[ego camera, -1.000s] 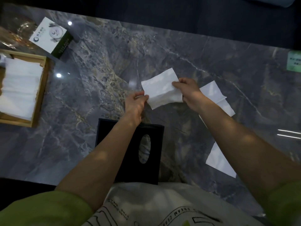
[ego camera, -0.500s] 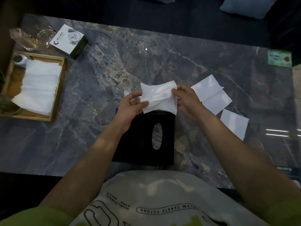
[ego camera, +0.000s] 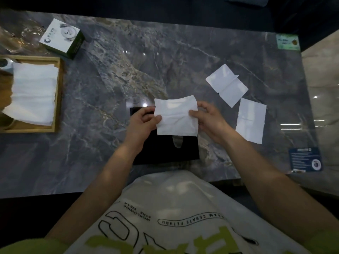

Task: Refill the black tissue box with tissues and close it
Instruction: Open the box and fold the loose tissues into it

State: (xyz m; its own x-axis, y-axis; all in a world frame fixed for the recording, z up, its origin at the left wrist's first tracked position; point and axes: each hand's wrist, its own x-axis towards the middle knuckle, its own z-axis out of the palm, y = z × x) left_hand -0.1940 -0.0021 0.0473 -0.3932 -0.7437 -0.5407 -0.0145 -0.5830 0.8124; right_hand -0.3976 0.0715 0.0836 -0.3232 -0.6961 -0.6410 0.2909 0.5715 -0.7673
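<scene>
The black tissue box [ego camera: 161, 150] lies flat on the marble table in front of me, its oval slot [ego camera: 177, 142] facing up. Over its far half I hold one folded white tissue [ego camera: 176, 116]. My left hand [ego camera: 142, 123] pinches the tissue's left edge and my right hand [ego camera: 209, 120] pinches its right edge. Two more white tissues [ego camera: 227, 84] [ego camera: 250, 121] lie flat on the table to the right of my right hand. The box's far edge is hidden by the tissue and my left hand.
A wooden tray [ego camera: 57, 96] with a stack of white tissues [ego camera: 34, 92] sits at the left. Behind it stand a white and green carton [ego camera: 61, 37] and clear glassware [ego camera: 22, 38]. A blue card [ego camera: 305, 159] lies at the table's right front edge, a green label [ego camera: 287, 42] far right.
Both hands have brought the tissue nearer to me, from above the bare table beyond the box to over the box's far half. The view has shifted too.
</scene>
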